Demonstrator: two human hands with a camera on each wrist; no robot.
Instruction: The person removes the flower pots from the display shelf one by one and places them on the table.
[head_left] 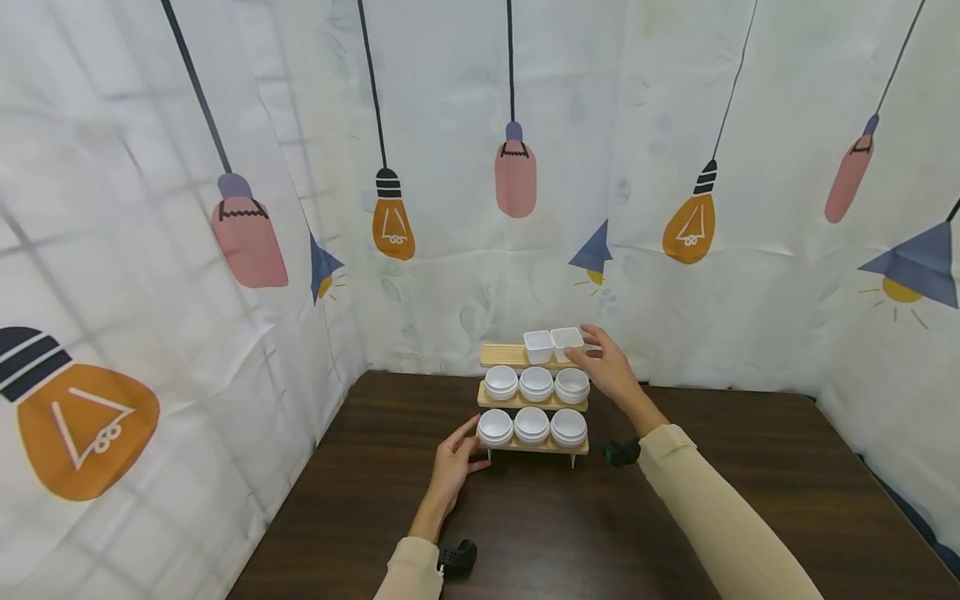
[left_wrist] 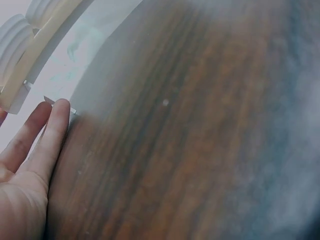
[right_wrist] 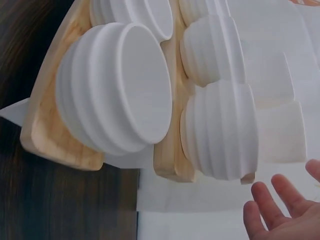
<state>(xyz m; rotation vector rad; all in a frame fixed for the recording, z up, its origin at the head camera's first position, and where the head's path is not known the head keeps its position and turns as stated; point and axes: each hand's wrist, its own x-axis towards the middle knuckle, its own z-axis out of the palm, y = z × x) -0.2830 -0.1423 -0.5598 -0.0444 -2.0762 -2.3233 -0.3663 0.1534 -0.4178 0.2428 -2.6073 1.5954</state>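
Observation:
A three-tier wooden stand point(head_left: 501, 357) with thin light legs stands at the back of the table. My right hand point(head_left: 611, 367) is at the right end of its top tier, thumb across the front of a white square pot point(head_left: 566, 337) and fingertips at its far right edge. A second white square pot point(head_left: 538, 346) sits just left of it. In the right wrist view, the other fingers point(right_wrist: 277, 212) hang loosely spread. At the left end of the bottom tier, my left hand point(head_left: 450, 467) touches the stand with fairly straight fingers; two extend near a leg in the left wrist view.
White round ribbed pots point(head_left: 532, 425) line the lower two tiers, three on each. The dark wood table point(head_left: 570, 533) spreads in front and to both sides. A pale curtain point(head_left: 450, 300) printed with lamps hangs close behind the stand. Each wrist carries a black device point(head_left: 457, 557).

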